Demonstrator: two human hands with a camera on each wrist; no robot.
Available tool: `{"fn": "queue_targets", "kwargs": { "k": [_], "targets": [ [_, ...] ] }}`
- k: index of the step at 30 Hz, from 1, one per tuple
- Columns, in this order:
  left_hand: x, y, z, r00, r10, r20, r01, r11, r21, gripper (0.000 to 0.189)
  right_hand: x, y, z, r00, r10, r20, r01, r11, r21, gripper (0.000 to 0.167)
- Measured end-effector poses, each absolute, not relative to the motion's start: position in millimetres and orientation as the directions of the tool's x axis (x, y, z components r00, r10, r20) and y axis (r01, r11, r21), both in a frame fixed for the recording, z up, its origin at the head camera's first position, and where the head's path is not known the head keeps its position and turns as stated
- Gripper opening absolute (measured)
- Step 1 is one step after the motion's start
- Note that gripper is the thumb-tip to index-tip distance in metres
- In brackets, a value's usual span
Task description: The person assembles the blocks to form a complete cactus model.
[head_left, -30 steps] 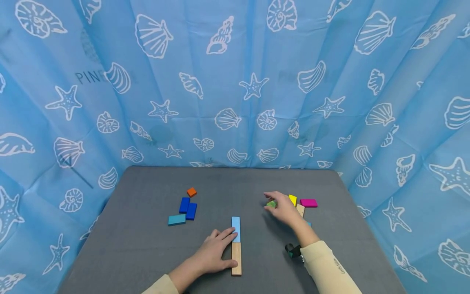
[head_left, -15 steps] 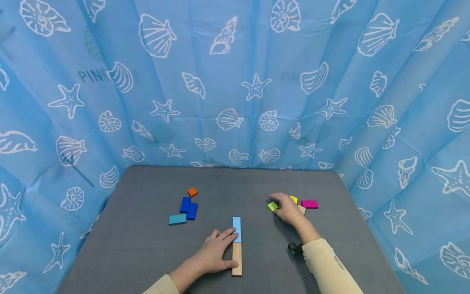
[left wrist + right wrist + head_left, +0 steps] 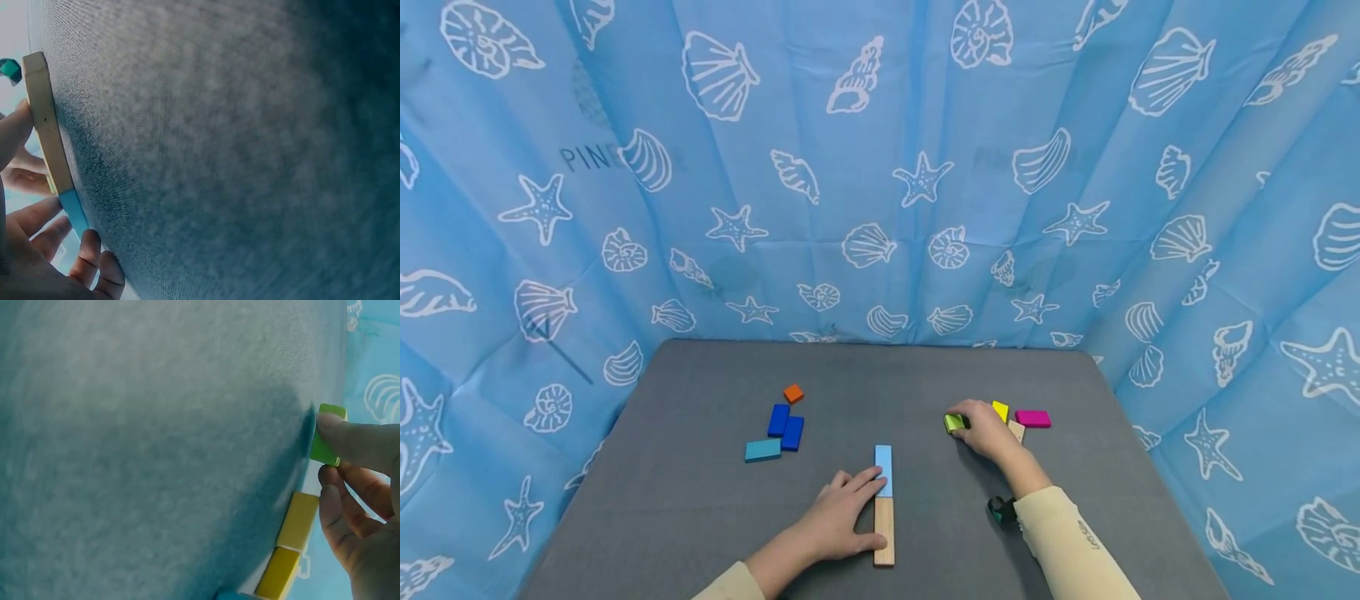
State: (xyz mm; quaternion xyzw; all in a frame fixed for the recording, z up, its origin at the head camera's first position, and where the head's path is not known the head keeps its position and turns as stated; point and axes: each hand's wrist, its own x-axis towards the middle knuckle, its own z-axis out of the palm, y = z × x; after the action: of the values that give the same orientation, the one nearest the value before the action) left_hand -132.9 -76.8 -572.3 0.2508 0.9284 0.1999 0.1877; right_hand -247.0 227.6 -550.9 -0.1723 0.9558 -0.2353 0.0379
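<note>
A light blue block point(image 3: 883, 463) and a plain wooden block point(image 3: 884, 525) lie end to end in a line at the middle front of the table. My left hand point(image 3: 838, 518) rests beside them, fingertips on the blue block and thumb against the wooden one. Over on the right, my right hand point(image 3: 990, 429) pinches a lime green block point(image 3: 953, 423) between thumb and fingers. In the right wrist view the thumb presses the face of this green block point(image 3: 325, 442), low over the cloth. Two more blocks, a wooden one point(image 3: 298, 520) and a yellow one point(image 3: 279, 574), lie near that hand.
A magenta block point(image 3: 1033, 418) lies at the right, past the yellow block point(image 3: 1001, 410). At the left are an orange block point(image 3: 793, 393), two dark blue blocks point(image 3: 779, 420) and a teal block point(image 3: 763, 450). A shell-print curtain point(image 3: 880, 167) surrounds the grey table point(image 3: 700, 517).
The right hand has shifted slightly right, and its thumb and fingers have closed on the lime green block. The left hand and the two lined-up blocks have stayed put.
</note>
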Motion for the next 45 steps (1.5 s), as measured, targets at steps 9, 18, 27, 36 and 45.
{"fn": "queue_targets", "kwargs": {
  "k": [9, 18, 27, 36, 45],
  "targets": [
    [-132, -75, -570, -0.809, 0.527, -0.261, 0.366, 0.798, 0.478, 0.086, -245, 215, -547, -0.926, -0.369, 0.075, -0.354, 0.786, -0.506, 0.038],
    [-132, -75, -569, -0.805, 0.538, -0.249, 0.380, 0.791, 0.480, 0.086, -244, 201, -546, -0.929, -0.356, 0.105, -0.353, 0.758, -0.549, 0.037],
    [-133, -76, -568, -0.800, 0.549, -0.243, 0.390, 0.783, 0.485, 0.085, -245, 181, -543, -0.931, -0.348, 0.108, -0.341, 0.726, -0.597, 0.040],
    [-132, -78, -569, -0.806, 0.543, -0.238, 0.382, 0.783, 0.492, 0.086, -247, 155, -547, -0.934, -0.335, 0.124, -0.336, 0.705, -0.625, 0.039],
    [-131, -78, -569, -0.807, 0.542, -0.236, 0.377, 0.779, 0.501, 0.085, -246, 133, -550, -0.920, -0.378, 0.105, -0.355, 0.685, -0.636, 0.037]
  ]
}}
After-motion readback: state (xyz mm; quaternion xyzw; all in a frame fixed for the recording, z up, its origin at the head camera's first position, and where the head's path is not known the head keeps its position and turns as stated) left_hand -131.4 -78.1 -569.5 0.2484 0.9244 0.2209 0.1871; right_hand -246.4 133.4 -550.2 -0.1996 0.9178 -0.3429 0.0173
